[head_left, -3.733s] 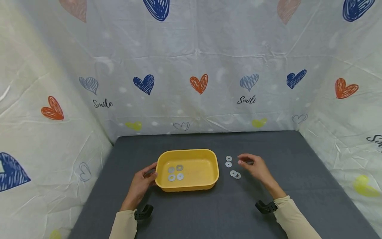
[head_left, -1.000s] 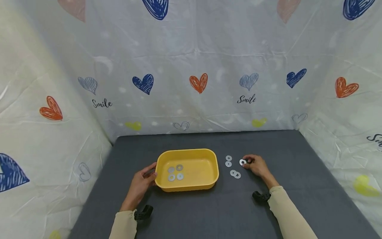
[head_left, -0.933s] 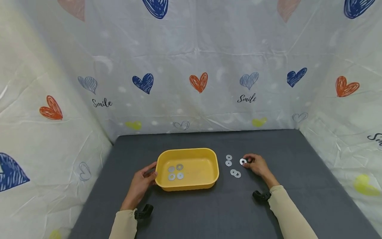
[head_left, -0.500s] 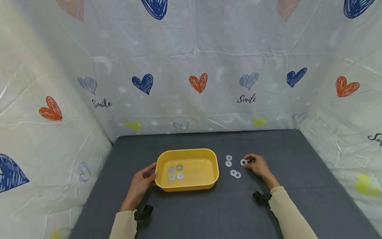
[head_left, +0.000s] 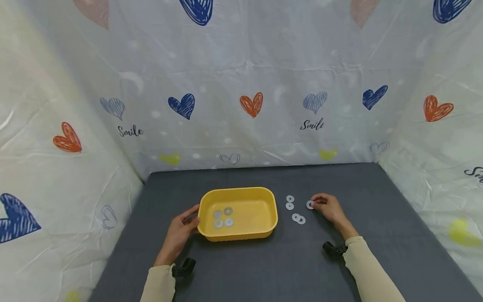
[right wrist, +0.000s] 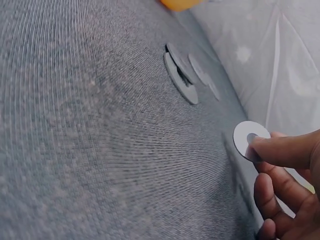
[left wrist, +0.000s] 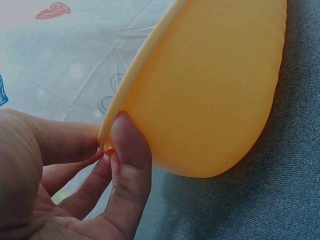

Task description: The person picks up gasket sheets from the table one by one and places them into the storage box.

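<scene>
My left hand [head_left: 177, 235] pinches the left rim of a shallow yellow plastic tub [head_left: 250, 216]. In the left wrist view, thumb and fingers sit on either side of the tub's rim [left wrist: 131, 80]. Several flat metal washers [head_left: 229, 222] lie inside it, toward its left end. To the right, my right hand [head_left: 332, 211] holds a flat washer [right wrist: 243, 136] between thumb and fingers, above the cloth. Between that hand and the tub lie two washers close together [head_left: 289, 206] and, nearer me, an overlapping pair [head_left: 296, 217].
A dark grey cloth [head_left: 245, 268] covers the table. White curtains [head_left: 283, 63] printed with hearts hang at the back and both sides. Each wrist wears a black camera band [head_left: 183, 267] below a cream sleeve [head_left: 371, 268].
At the oldest frame my right hand showed no washer; by one second ago it held one. Since then it has shifted slightly right with the washer. The left hand stays on the tub.
</scene>
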`<state>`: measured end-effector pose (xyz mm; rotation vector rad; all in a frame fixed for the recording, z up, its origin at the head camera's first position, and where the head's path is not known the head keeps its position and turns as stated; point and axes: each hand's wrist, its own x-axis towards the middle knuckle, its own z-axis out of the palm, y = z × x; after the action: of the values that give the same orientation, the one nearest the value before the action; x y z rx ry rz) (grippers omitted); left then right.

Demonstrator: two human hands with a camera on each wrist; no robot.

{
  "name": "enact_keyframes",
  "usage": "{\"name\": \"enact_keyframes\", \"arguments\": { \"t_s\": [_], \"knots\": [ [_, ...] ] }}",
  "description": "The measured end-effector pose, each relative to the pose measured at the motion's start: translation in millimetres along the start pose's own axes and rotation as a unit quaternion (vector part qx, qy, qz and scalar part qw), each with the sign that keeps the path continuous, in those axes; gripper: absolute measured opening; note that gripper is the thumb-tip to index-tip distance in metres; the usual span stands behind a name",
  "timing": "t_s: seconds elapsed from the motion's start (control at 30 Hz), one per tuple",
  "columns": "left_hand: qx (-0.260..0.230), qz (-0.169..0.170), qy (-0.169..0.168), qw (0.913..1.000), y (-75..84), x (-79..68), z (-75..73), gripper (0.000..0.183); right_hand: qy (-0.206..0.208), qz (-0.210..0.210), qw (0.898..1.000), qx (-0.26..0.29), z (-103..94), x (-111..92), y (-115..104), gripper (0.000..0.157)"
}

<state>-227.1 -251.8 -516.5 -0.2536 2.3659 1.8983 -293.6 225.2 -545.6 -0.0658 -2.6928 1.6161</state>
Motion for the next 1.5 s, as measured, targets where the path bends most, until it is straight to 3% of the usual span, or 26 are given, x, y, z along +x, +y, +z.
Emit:
{"name": "enact_keyframes", "arguments": {
  "t_s": [0.17, 0.4, 0.93, 1.3, 1.5],
  "knots": [
    [-0.001, -0.001, 0.006, 1.0, -0.3, 2.5, -0.6, 0.05, 0.0, 0.009, 1.0, 0.0, -1.8, -2.6, -6.1, 0.015],
    [-0.004, -0.003, 0.002, 1.0, 0.0, 1.0, -1.2, 0.05, 0.002, -0.009, 1.0, 0.009, 1.5, -12.5, -16.4, 0.017],
    [-0.013, 0.0, -0.001, 0.9999, -1.6, -1.3, 0.1, 0.049, -0.027, -0.009, 0.992, 0.123, 6.7, -23.3, -45.3, 0.026],
    [-0.013, 0.008, -0.007, 0.9999, 2.1, 0.4, -4.8, 0.05, -0.04, -0.028, 0.989, 0.14, 12.5, -26.2, -61.6, 0.025],
    [-0.013, 0.003, -0.013, 0.9998, -0.1, -0.7, -1.5, 0.05, -0.036, -0.015, 0.989, 0.14, 14.7, -32.5, -64.3, 0.024]
  ]
}}
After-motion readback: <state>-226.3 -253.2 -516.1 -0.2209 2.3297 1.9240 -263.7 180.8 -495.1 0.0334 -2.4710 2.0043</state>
